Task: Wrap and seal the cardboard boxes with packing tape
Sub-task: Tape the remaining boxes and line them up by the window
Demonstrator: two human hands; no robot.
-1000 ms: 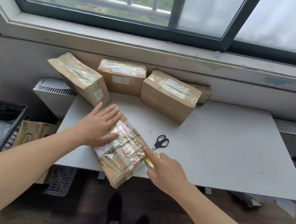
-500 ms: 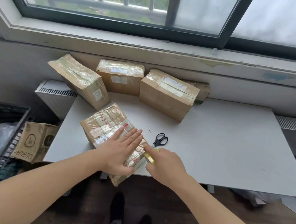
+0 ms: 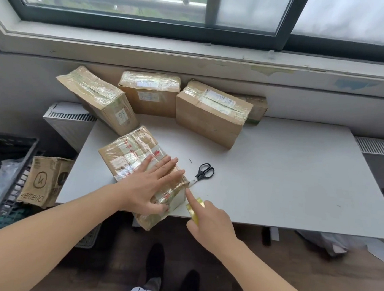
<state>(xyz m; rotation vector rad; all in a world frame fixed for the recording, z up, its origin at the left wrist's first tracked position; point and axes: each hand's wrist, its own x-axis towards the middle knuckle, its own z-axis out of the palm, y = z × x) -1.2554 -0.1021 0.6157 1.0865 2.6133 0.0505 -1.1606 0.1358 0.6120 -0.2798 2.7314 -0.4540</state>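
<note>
Box point(image 3: 129, 157) under flat left hand point(image 3: 148, 188); right hand point(image 3: 213, 223) beside it, clutching tape roll point(image 3: 194, 211).

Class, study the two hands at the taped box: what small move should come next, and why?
Probably pull the tape roll on around the box. The left hand presses flat on its top, steadying it, while the right hand grips the roll beside the box's right side, index finger reaching its taped corner; the scissors lie untouched.

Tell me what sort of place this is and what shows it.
Probably a room at home or small office used for packing parcels: a white table under a window, taped cardboard boxes along the wall, a radiator beside it.
</note>
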